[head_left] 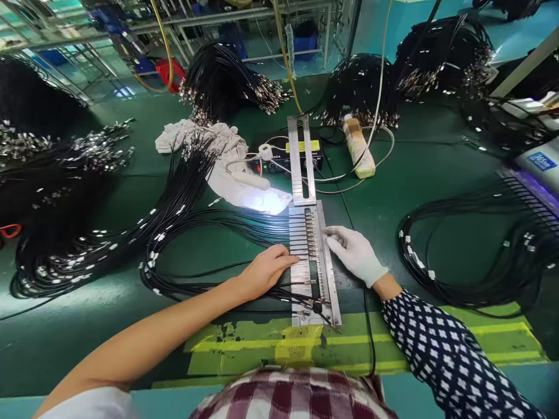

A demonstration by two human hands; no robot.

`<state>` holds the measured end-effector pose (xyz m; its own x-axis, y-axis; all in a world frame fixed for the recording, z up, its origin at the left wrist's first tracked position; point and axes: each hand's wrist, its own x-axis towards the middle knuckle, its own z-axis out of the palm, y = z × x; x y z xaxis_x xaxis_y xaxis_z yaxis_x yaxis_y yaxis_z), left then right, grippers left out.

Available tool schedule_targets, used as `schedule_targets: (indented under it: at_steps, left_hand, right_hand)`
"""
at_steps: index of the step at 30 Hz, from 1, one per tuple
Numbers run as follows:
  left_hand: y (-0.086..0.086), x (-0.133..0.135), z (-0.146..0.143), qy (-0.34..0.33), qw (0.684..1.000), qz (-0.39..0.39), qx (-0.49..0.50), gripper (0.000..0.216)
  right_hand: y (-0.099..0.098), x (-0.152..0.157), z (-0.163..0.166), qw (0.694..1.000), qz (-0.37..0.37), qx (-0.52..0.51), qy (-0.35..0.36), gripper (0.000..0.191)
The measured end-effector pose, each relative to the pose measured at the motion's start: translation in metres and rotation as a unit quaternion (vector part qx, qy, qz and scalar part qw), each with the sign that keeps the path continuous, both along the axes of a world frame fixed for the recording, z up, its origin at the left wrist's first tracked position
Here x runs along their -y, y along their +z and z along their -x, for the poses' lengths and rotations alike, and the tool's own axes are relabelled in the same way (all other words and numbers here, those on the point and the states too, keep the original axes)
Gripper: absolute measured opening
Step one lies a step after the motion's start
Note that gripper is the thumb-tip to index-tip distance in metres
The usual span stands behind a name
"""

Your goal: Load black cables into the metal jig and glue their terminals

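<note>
A slotted metal fixture [321, 233] lies on the bench in front of me. Black cables [244, 224] run into its upper slots from the left, their metal-tipped ends [311, 235] lined up in a row. My left hand [266, 270], bare, is closed with its fingertips at the middle slots, pinching a black cable there. Loose cable ends [321, 305] lie across the lower part of the fixture. On the fixture's right edge rests my right hand [353, 253] in a white glove, thumb and fingers curled together; what they hold, if anything, is hidden.
Behind the fixture's raised metal frame [294, 157] sits a black control box [275, 163]. A bottle [358, 145] lies to its right, a white cloth [222, 142] to its left. Cable bundles [231, 81] line the bench, and a coil [414, 250] lies at right.
</note>
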<state>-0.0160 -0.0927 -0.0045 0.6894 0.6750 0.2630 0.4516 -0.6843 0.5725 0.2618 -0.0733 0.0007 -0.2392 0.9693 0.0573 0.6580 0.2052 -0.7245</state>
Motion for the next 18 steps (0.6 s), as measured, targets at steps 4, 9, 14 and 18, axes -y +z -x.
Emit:
schedule_targets:
  at_steps: [4,9,14,18]
  left_hand:
    - [0.002,0.001,0.000,-0.011,1.000,-0.006,0.021,0.032]
    - [-0.001,-0.001,-0.007,-0.019,1.000,-0.018,0.015,0.031]
    - [-0.002,-0.004,-0.011,-0.016,0.999,-0.039,0.007,0.028]
    - [0.001,-0.002,-0.009,-0.002,0.991,-0.126,-0.052,0.030]
  right_hand:
    - [0.001,0.001,0.000,1.000,-0.002,-0.002,0.002,0.026]
    - [0.001,0.001,0.000,1.000,-0.002,0.003,-0.001,0.025]
    - [0.000,0.001,0.000,1.000,-0.004,0.004,-0.001,0.024]
    - [-0.001,0.001,0.000,1.000,-0.003,0.003,-0.001,0.024]
